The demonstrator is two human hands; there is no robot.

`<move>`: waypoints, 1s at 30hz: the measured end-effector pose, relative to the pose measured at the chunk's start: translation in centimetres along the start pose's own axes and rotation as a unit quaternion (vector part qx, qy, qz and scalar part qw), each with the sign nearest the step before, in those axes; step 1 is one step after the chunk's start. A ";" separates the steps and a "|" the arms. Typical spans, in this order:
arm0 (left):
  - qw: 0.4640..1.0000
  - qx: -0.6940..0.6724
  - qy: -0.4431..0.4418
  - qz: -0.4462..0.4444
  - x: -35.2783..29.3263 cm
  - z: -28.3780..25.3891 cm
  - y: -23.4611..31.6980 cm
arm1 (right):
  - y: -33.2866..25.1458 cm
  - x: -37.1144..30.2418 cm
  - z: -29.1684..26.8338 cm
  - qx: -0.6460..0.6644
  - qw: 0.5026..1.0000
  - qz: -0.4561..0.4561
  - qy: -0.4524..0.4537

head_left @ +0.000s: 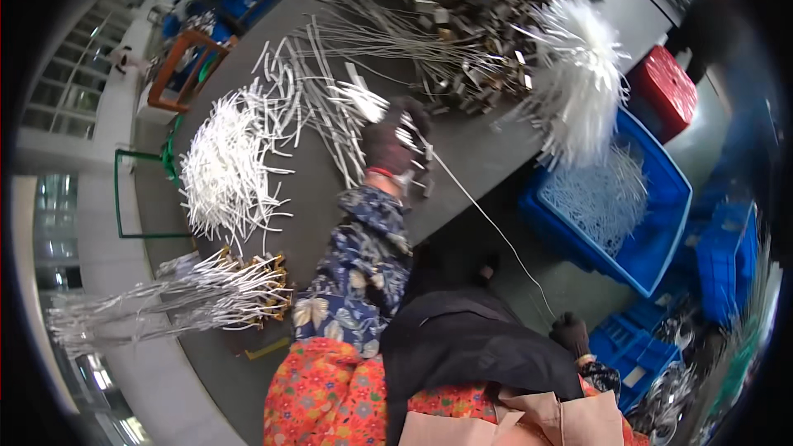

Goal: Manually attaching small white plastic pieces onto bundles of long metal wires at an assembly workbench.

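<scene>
My left hand, in a dark glove, is closed over the grey table, with short white sleeve pieces between its fingers. From it a thin white wire runs taut, down to the right past the table edge. At its far end my right hand, also gloved, is closed on it. Loose white sleeves lie on thin wires just beyond my left hand. Further off is a heap of small metal pieces, with a spread of grey wires running into it.
A pile of white sleeves covers the table's left part, above a wire bundle with brass-coloured ends. Clear strands overhang the right edge. Below stands a blue bin holding pale strands, beside a red stool. More blue crates stand right.
</scene>
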State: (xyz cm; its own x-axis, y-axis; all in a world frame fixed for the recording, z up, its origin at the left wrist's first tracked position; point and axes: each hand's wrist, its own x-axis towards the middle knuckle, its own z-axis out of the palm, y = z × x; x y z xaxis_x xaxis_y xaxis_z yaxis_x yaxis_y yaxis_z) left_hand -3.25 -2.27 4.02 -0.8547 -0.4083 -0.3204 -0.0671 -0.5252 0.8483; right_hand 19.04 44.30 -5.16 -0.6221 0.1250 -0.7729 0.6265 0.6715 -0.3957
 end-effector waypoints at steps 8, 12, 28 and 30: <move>0.997 -0.050 0.020 0.058 1.0 -0.1 3.1 | 0.0 -0.3 -0.3 0.039 0.998 -0.024 -0.033; 0.998 -0.015 -0.048 -0.035 -2.8 1.0 1.4 | 1.4 0.3 -0.4 -0.015 0.999 -0.032 -0.014; 0.938 -0.070 -0.168 -0.294 -9.3 -5.0 -4.6 | 7.1 -0.6 -3.3 0.181 0.933 -0.021 -0.309; 0.892 0.134 -0.346 -0.260 -11.3 -6.2 -10.6 | 2.8 -2.1 -2.4 0.197 0.946 0.028 -0.256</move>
State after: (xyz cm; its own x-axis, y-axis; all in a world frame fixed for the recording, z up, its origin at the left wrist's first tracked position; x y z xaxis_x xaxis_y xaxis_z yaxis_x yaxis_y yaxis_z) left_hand 10.30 3.25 -3.99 -0.7793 0.4447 -0.4415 -0.5878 -0.2743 0.7611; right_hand 20.96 47.73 -3.46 -0.3369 -0.2849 -0.8974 0.8409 0.3376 -0.4229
